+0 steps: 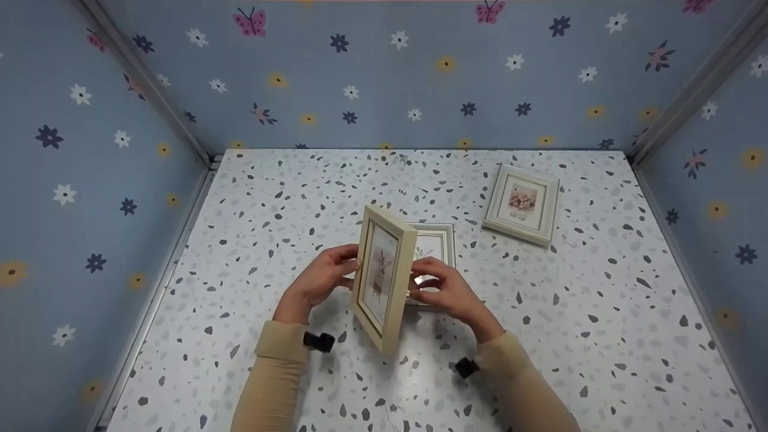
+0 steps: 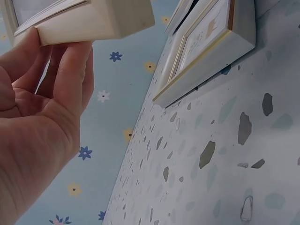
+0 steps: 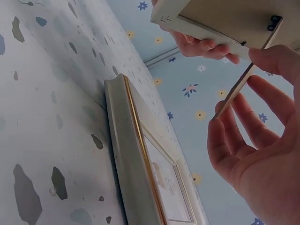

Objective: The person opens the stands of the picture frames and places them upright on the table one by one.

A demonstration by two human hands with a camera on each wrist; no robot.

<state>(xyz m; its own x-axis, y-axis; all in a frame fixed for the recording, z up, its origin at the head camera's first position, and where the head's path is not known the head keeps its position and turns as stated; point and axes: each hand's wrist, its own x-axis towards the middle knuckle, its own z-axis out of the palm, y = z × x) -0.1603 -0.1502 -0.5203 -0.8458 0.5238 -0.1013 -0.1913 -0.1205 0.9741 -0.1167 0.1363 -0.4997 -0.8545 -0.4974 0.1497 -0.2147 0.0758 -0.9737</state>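
Note:
A cream photo frame [image 1: 403, 294] is held up on edge over the table, its flower picture turned to the left. My left hand [image 1: 321, 276] grips it by the left edge, thumb on the front and fingers behind, as the left wrist view shows. Behind the frame my right hand [image 1: 450, 291] pinches the thin stand leg [image 3: 233, 92] between thumb and fingers. That leg is swung out from the back board [image 3: 225, 18], with a small black hinge [image 3: 273, 22] at its top. A second frame [image 1: 443, 237] lies face up underneath, partly hidden.
A third frame [image 1: 493, 210] with a pinkish picture lies face up at the back right of the speckled white table [image 1: 270, 198]. Blue flowered panels [image 1: 384, 72] enclose the back and both sides. Black wrist straps [image 1: 319, 342] show below the hands.

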